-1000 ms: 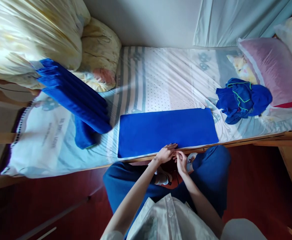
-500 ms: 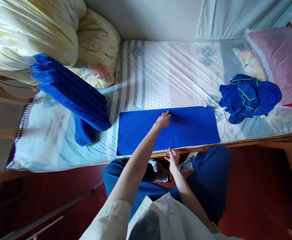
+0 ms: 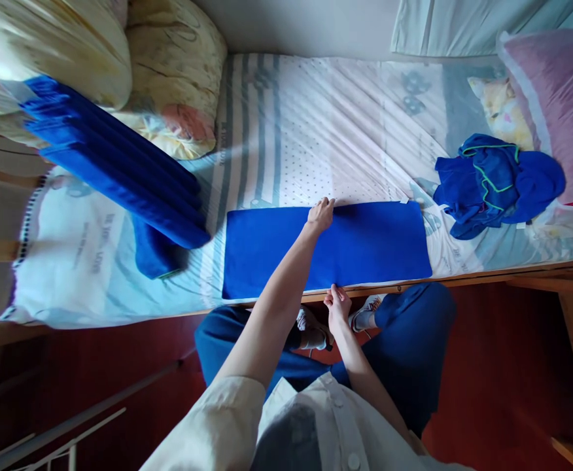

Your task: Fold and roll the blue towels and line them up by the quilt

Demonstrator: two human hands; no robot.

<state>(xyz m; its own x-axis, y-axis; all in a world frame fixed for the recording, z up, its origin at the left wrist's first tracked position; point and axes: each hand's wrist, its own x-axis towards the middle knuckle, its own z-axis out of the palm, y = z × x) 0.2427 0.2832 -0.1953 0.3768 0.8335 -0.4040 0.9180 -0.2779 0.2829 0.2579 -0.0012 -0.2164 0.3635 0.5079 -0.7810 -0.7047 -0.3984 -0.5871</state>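
A flat blue towel (image 3: 379,242) lies lengthwise along the front of the bed, with a small white tag on its far edge. My left hand (image 3: 322,214) reaches across it, fingers closed on the far edge near the middle. At the near edge, roughly opposite, my right hand (image 3: 338,304) pinches the cloth between thumb and fingers. To the left, several folded blue towels (image 3: 124,167) are piled at a slant, the lowest showing a green edge. A crumpled heap of blue cloth (image 3: 495,186) with green trim rests on the right.
The bed sheet (image 3: 316,131) is patterned in white and grey. Yellow bedding (image 3: 178,78) fills the back left, and a pink pillow (image 3: 556,104) stands at the right. A wooden bed rail (image 3: 463,278) runs along the front, above the red floor (image 3: 492,366).
My left hand has moved from the towel's surface to its far edge and closed there. My right hand's fingers have come together on the near edge. The view has shifted slightly.
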